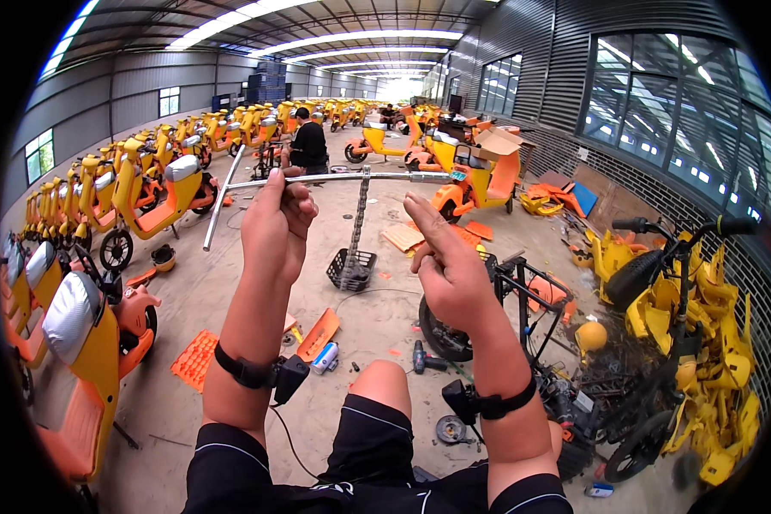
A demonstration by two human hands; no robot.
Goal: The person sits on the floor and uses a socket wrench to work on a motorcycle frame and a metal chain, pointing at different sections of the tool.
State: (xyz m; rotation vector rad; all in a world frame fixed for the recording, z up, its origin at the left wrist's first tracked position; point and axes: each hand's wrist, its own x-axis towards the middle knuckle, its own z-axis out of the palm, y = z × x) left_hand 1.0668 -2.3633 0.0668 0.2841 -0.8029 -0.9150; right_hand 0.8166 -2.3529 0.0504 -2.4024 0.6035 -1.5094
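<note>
My left hand (276,224) is raised in front of me, thumb and forefinger pinching the shaft of a silver T-handle socket wrench (334,177). The wrench lies nearly level, with its crossbar to the left of the hand and its socket end to the right. A dark metal chain (360,214) hangs from the shaft, down toward a black plastic basket (351,271); whether the two are joined I cannot tell. My right hand (451,270) is just below the socket end, apart from it. Its forefinger is stretched out, the other fingers partly curled, nothing visible in it.
Beyond my right forearm stands a stripped black scooter frame (522,300). Yellow body panels (720,360) and a handlebar (685,236) crowd the right wall. A cordless drill (427,358) and orange panels (319,334) lie on the floor. Yellow scooters (158,193) line the left; a person (308,144) sits ahead.
</note>
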